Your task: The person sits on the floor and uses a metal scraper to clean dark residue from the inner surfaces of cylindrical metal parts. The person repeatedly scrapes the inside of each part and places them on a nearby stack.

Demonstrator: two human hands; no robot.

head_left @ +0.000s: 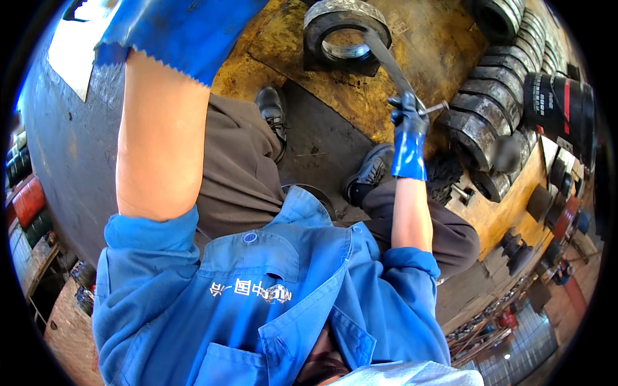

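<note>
My left hand [174,32] is raised at the upper left in a blue rubber glove. Only its wide cuff and back part show; its fingers are cut off by the picture's top edge. In a blue glove with a dark palm, my right hand [407,125] closes around the near end of a long flat dark bar [389,64]. The bar's far end reaches the right side of a thick metal ring [341,11]. A thin metal rod [438,108] juts out sideways beside my right fingers. The ring rests on a dark block on the stained yellow floor plate [425,32].
Rows of thick metal rings [479,103] lie stacked at the right, next to a black bucket [559,112]. A large curved grey surface [64,148] is on the left. My shoes [273,116] rest near a dark mat [322,122]. Scattered metal parts [515,251] sit lower right.
</note>
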